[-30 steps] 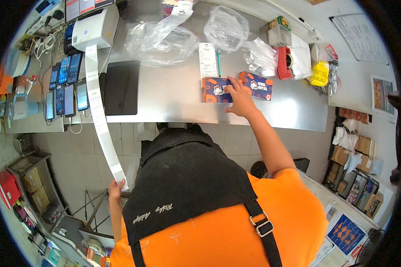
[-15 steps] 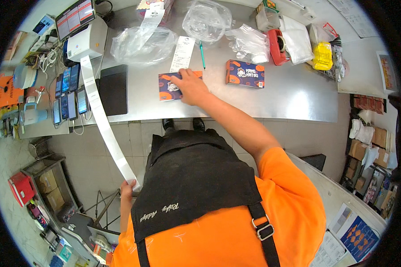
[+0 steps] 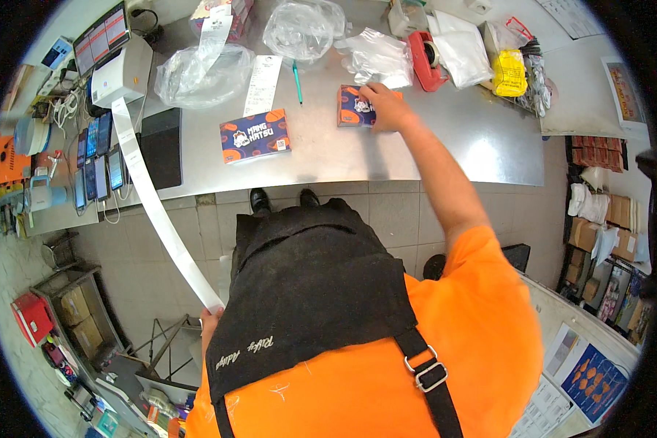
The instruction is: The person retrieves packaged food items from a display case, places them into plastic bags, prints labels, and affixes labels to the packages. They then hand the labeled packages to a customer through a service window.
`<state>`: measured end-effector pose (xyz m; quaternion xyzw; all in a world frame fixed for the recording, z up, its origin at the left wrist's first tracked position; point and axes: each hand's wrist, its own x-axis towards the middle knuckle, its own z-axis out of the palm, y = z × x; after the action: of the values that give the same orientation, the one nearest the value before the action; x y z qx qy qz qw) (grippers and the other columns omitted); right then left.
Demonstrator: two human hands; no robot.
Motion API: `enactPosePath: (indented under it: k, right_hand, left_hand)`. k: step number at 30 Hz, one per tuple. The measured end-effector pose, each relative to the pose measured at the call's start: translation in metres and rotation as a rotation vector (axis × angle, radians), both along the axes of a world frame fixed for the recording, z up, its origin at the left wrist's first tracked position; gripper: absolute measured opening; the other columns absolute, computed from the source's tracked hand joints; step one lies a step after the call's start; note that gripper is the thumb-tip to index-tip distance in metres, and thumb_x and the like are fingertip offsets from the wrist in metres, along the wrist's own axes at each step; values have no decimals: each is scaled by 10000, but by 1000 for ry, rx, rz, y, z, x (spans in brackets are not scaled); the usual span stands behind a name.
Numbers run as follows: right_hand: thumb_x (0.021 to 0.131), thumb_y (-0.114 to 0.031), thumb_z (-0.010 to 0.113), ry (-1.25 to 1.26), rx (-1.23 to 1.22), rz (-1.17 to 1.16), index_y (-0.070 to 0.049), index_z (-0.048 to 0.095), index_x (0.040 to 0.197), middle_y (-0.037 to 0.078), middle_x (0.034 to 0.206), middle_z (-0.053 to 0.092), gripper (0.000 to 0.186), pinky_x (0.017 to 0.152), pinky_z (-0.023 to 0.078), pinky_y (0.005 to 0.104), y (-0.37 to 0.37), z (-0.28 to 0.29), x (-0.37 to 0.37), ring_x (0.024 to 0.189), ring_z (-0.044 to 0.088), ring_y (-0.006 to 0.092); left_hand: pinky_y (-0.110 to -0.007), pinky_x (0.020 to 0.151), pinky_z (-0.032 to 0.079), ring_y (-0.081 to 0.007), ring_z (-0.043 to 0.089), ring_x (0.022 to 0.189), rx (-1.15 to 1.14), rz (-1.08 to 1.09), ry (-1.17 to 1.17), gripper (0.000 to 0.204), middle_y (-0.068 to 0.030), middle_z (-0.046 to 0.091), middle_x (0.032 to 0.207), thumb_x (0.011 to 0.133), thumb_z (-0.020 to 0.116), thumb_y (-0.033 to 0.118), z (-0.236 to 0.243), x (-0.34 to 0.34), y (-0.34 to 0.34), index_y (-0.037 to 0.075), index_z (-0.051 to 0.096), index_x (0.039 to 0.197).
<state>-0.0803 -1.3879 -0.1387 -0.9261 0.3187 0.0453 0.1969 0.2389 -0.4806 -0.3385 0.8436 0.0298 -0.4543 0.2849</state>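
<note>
My right hand [image 3: 388,109] is closed over a small purple and orange printed carton [image 3: 350,109] at the middle right of the metal table; its fingers and thumb cover the carton's right part. A similar purple carton [image 3: 254,139] lies untouched to its left, near the table's front edge. A long white paper strip [image 3: 160,197] runs from the white printer [image 3: 123,77] down to my left hand [image 3: 210,318], which pinches its lower end beside the black apron. A printed receipt [image 3: 264,82] and a green pen [image 3: 298,84] lie beyond the left carton.
Clear plastic bags [image 3: 299,31] lie along the back, with a red tape dispenser [image 3: 425,62] and a yellow packet [image 3: 509,73] farther right. Several phones [image 3: 104,139] with cables and a black tablet-like slab [image 3: 160,150] sit on the left, under a screen [image 3: 102,40].
My right hand has left the left carton and moved right onto the other one. The view has shifted slightly. My left hand still holds the paper strip.
</note>
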Motion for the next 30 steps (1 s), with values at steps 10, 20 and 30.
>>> enactPosePath:
  k: [10, 20, 30]
  right_hand:
    - [769, -118, 950, 68, 1085, -49, -158, 494, 1362, 94, 1132, 748, 749, 706, 567, 376, -69, 27, -21, 907, 734, 197]
    - [753, -189, 968, 53, 1075, -41, -184, 503, 1338, 83, 1214, 720, 748, 747, 526, 357, -30, 39, -15, 1003, 675, 197]
    - [726, -174, 944, -65, -124, -184, -237, 596, 1495, 171, 1488, 617, 846, 1113, 556, 555, 64, -14, 18, 1385, 615, 429]
  left_hand:
    - [-455, 957, 581, -300, 777, 1083, 170, -6, -21, 432, -173, 824, 1230, 1009, 844, 117, 51, -22, -26, -41, 705, 1386]
    - [-468, 1105, 552, -354, 719, 1256, 15, 214, 92, 820, -200, 730, 1410, 919, 880, 13, 4, -20, -8, -20, 459, 1622]
    - [-546, 1275, 411, -450, 530, 1504, 51, -523, -1234, 816, -222, 601, 1605, 842, 914, 177, 198, 68, -309, 148, 600, 1594]
